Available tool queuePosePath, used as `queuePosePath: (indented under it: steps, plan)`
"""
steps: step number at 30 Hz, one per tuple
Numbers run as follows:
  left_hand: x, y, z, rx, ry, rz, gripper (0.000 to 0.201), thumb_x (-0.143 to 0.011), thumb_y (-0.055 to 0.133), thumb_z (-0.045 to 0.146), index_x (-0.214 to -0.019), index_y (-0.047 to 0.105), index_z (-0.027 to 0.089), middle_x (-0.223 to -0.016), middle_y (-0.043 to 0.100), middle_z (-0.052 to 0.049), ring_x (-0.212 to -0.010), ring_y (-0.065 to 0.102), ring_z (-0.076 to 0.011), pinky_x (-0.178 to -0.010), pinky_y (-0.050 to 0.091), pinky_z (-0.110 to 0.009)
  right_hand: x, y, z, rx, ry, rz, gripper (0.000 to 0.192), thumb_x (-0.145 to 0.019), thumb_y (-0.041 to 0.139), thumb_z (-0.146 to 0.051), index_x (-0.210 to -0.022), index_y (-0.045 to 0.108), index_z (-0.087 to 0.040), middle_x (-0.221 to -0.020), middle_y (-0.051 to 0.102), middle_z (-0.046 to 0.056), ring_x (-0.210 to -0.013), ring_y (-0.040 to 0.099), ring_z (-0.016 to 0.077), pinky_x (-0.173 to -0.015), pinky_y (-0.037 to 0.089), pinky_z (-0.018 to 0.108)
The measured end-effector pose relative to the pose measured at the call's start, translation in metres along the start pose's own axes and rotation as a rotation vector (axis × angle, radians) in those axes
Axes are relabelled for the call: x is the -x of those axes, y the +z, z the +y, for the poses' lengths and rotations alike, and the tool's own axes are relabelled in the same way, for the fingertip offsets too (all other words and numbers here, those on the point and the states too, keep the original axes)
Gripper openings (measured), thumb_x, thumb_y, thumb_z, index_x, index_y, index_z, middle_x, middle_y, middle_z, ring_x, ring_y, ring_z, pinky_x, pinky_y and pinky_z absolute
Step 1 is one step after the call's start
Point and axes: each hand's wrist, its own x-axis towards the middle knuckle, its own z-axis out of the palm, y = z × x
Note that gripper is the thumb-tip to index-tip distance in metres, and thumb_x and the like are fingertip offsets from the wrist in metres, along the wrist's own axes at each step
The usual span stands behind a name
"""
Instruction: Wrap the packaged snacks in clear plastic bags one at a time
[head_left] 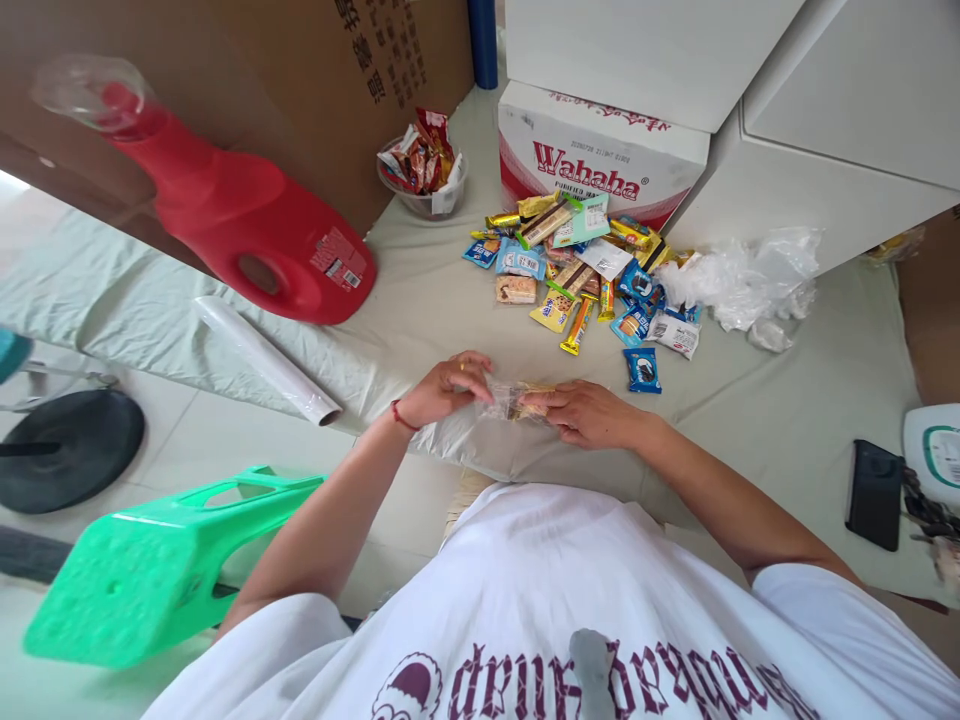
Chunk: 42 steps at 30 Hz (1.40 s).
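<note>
Close to the front edge of the cloth-covered surface, a clear plastic bag (pixel 496 402) is stretched between my hands. My left hand (pixel 448 388), with a red cord on the wrist, pinches the bag's left end. My right hand (pixel 596 412) is closed on its right end, where a small yellowish wrapped snack (pixel 534 402) shows, partly hidden by the fingers. Beyond my hands lies a heap of wrapped snacks (pixel 577 268) in blue, yellow, green and white. One blue packet (pixel 643 371) lies apart from it, nearest my right hand.
A Wahaha carton (pixel 600 160) stands behind the heap, with crumpled clear bags (pixel 754 275) to the right. At left are a bowl of snacks (pixel 422 170), a red jug (pixel 262 230) and a white roll (pixel 266 360). A green stool (pixel 150 570) and a black phone (pixel 874 495) flank me.
</note>
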Motion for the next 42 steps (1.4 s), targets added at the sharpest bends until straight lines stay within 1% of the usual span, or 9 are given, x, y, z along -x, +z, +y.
queuePosePath:
  steps: [5,10,13,17,22,24,27,37,42]
  plan:
    - [0.058,-0.011,-0.011,-0.162,-0.096,0.083,0.034,-0.088,0.055,0.037,-0.059,0.067,0.028,-0.068,0.065,-0.004,-0.097,0.063,-0.0261,-0.102,0.048,-0.054,0.004,0.002,0.001,-0.008,-0.033,0.025,0.018,-0.092,0.055,-0.012,-0.084,0.069,-0.021,-0.158,0.051,0.001,-0.122,0.064,0.0235,-0.089,0.048,0.040]
    - [0.042,0.015,-0.003,-0.269,-0.258,0.505,0.050,-0.099,0.039,0.054,-0.132,0.061,0.024,-0.141,0.056,-0.012,-0.138,0.045,-0.0320,-0.118,0.036,-0.056,0.003,0.001,-0.002,0.031,-0.015,-0.012,0.016,-0.090,0.056,-0.013,-0.086,0.071,-0.020,-0.157,0.052,0.006,-0.119,0.064,0.0253,-0.085,0.047,0.039]
    - [0.011,0.035,0.005,-0.403,-0.283,0.291,0.068,-0.083,0.067,0.063,-0.137,0.060,0.022,-0.158,0.045,-0.015,-0.155,0.020,-0.0422,-0.123,0.015,-0.067,0.003,0.001,-0.004,0.035,-0.014,-0.001,0.017,-0.091,0.057,-0.013,-0.088,0.072,-0.020,-0.159,0.050,0.006,-0.117,0.064,0.0255,-0.086,0.048,0.040]
    - [-0.009,0.036,-0.001,-0.433,-0.312,0.077,0.034,-0.074,0.079,0.047,-0.098,0.077,0.023,-0.160,0.046,-0.009,-0.157,0.011,-0.0447,-0.122,0.006,-0.071,0.011,0.005,-0.005,0.054,-0.010,0.052,0.023,-0.094,0.054,-0.012,-0.093,0.075,-0.021,-0.162,0.046,0.007,-0.116,0.063,0.0266,-0.092,0.047,0.043]
    - [-0.003,0.010,-0.008,-0.279,-0.211,0.053,0.022,-0.070,0.077,0.041,-0.078,0.070,0.021,-0.135,0.065,-0.010,-0.137,0.047,-0.0342,-0.118,0.032,-0.056,0.021,0.012,-0.004,0.099,-0.036,0.039,0.025,-0.100,0.053,-0.023,-0.108,0.077,-0.023,-0.155,0.054,0.005,-0.121,0.058,0.0281,-0.089,0.046,0.043]
    - [0.001,0.005,0.000,-0.147,-0.266,0.059,0.021,-0.071,0.073,0.040,-0.075,0.064,0.021,-0.098,0.071,-0.005,-0.100,0.064,-0.0235,-0.097,0.051,-0.041,0.023,0.014,-0.004,0.102,-0.017,0.048,0.027,-0.102,0.053,-0.031,-0.114,0.076,-0.024,-0.155,0.054,0.006,-0.120,0.058,0.0286,-0.089,0.045,0.043]
    - [0.002,0.016,0.023,0.016,-0.395,0.134,0.018,-0.071,0.068,0.035,-0.073,0.058,0.021,-0.067,0.058,0.004,-0.064,0.056,-0.0140,-0.064,0.047,-0.027,0.021,0.016,-0.005,0.091,0.020,0.054,0.032,-0.104,0.051,-0.038,-0.122,0.075,-0.024,-0.153,0.056,0.008,-0.119,0.058,0.0290,-0.090,0.045,0.045]
    - [-0.021,0.101,0.058,-0.100,-0.318,0.343,0.032,-0.093,0.047,0.026,-0.098,0.078,0.023,-0.097,0.073,-0.006,-0.091,0.067,-0.0200,-0.085,0.055,-0.035,0.031,0.020,-0.003,-0.264,0.012,0.218,0.034,-0.104,0.050,-0.036,-0.130,0.069,-0.025,-0.144,0.064,0.010,-0.130,0.059,0.0270,-0.106,0.046,0.048]
    - [-0.019,0.105,0.048,-0.275,-0.385,0.394,0.024,-0.089,0.061,0.030,-0.103,0.080,0.027,-0.088,0.066,-0.006,-0.089,0.059,-0.0229,-0.084,0.053,-0.039,0.051,0.034,0.010,-0.216,0.523,0.587,0.042,-0.101,0.054,-0.042,-0.138,0.060,-0.026,-0.134,0.066,0.013,-0.126,0.058,0.0298,-0.107,0.046,0.050]
